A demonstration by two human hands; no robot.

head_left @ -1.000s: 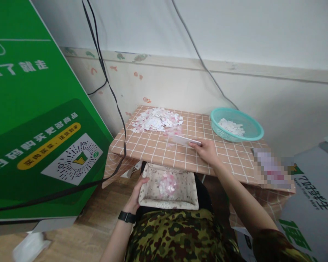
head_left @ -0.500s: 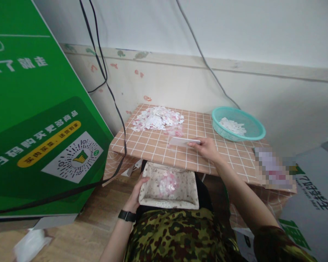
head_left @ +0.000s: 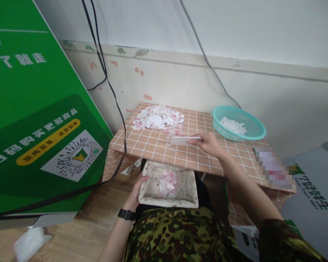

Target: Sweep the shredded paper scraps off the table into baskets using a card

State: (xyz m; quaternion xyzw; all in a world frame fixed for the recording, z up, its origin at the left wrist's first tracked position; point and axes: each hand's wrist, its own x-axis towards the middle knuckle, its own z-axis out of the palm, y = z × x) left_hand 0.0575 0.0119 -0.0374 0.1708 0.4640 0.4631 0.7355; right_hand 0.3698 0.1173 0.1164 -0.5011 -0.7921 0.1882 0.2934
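My left hand (head_left: pixel 137 189) grips the left rim of a shallow, cream, spotted cloth-lined box (head_left: pixel 184 196) on my lap, below the table's front edge. Small pink and white pieces (head_left: pixel 168 182) lie inside it. Above the tabletop, my right hand (head_left: pixel 207 143) pinches a flat white card (head_left: pixel 179 141) by its right end, long edge toward the table. Beyond the card, a few pink pieces (head_left: pixel 175 129) are spread on the cloth, in front of a larger heap of white and pink pieces (head_left: pixel 157 117) at the table's back left.
A turquoise plastic basket (head_left: pixel 255 127) with white pieces (head_left: pixel 233 125) stands at the back right of the checked table (head_left: pixel 199 158). A blurred-out item (head_left: pixel 272 167) lies at the right corner. Black cables (head_left: pixel 116 94) hang at left, beside a green sign board (head_left: pixel 51 120).
Almost nothing differs. My right hand and the white card have shifted very slightly to the right; the box, the heap and my left hand stay as they were.
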